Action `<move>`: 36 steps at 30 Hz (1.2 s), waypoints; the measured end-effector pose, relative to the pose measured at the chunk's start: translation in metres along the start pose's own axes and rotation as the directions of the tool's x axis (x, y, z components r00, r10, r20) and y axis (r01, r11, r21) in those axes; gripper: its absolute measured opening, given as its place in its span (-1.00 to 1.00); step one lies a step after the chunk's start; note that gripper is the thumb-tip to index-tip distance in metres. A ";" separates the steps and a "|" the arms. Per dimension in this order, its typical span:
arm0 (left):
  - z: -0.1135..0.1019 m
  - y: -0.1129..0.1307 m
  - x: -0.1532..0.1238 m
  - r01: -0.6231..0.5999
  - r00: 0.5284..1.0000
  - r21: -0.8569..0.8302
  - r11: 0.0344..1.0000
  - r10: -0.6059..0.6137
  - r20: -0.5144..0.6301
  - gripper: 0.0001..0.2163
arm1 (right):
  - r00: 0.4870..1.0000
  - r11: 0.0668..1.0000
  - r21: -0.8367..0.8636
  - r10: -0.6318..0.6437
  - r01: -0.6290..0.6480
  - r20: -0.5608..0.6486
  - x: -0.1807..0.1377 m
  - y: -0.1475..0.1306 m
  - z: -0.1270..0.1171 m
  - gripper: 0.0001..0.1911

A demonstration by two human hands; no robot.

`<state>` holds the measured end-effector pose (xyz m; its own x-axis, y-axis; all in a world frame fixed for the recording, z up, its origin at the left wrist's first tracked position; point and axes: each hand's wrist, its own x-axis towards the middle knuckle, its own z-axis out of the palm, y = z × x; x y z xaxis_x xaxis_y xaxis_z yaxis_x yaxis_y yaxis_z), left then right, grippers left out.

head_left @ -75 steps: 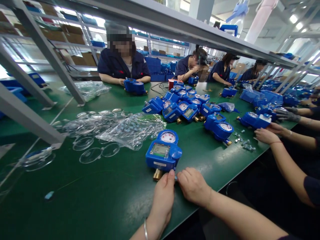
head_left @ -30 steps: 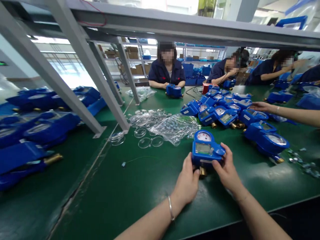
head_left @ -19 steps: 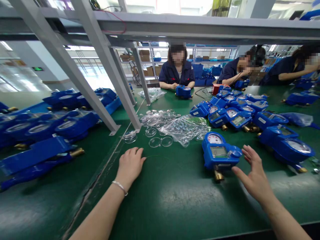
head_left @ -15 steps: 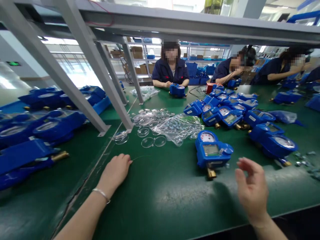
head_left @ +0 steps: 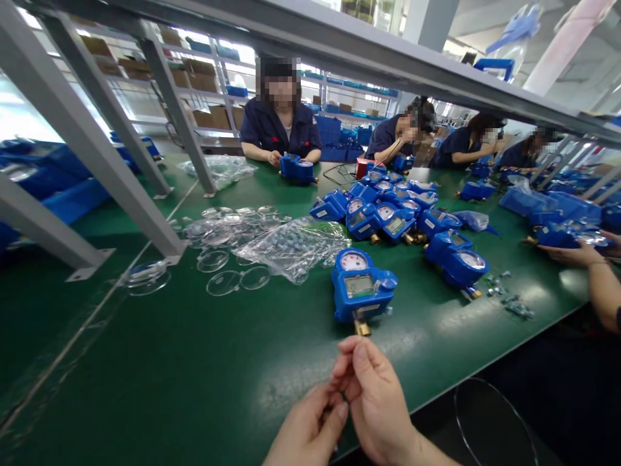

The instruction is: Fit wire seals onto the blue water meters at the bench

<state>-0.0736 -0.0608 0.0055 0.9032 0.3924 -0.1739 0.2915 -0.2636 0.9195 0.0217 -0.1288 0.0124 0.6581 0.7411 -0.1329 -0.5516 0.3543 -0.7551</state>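
At the near edge of the green desk (head_left: 145,375) we log our left hand (head_left: 308,433) and right hand (head_left: 376,401) brought together, fingertips pinched against one another — whatever small item sits between them is too hidden for us to tell. Just beyond the fingertips, resting on the desk and apart from both hands, stands a blue water meter (head_left: 361,288) with a white dial at the far end, a display window in the middle and a brass fitting (head_left: 361,327) pointing toward us. To its left we list a clear plastic bag (head_left: 291,246) of small parts, and further left loose clear round lenses (head_left: 228,282) scattered flat on the surface. Behind the meter, a cluster of like blue meters (head_left: 383,213); to its right, one more meter (head_left: 458,260) with small screws (head_left: 509,301) strewn near it. Across the desk sit several co-workers in dark uniforms — one directly opposite (head_left: 279,129) holds a meter (head_left: 297,169).
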 end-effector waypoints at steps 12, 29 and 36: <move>-0.103 0.028 0.168 -0.659 0.649 0.745 0.108 0.582 0.490 -0.44 | 0.846 0.514 -0.795 -0.533 0.321 -0.003 -0.025 -0.071 -0.062 -0.90; -0.006 0.036 0.143 -0.334 0.730 0.876 0.348 0.683 0.007 -0.43 | 0.671 -0.604 -0.791 -0.547 0.097 0.500 -0.009 -0.121 -0.078 -0.88; -0.009 0.024 0.147 -0.370 0.703 0.854 0.365 0.711 0.000 -0.47 | 0.692 -0.652 -0.754 -0.506 0.083 0.514 0.002 -0.121 -0.073 -0.86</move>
<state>0.0636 -0.0018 0.0050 0.8425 0.0880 0.5315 0.0412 -0.9942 0.0993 0.1271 -0.2116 0.0567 0.4713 0.6269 0.6204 0.8008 -0.5990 -0.0031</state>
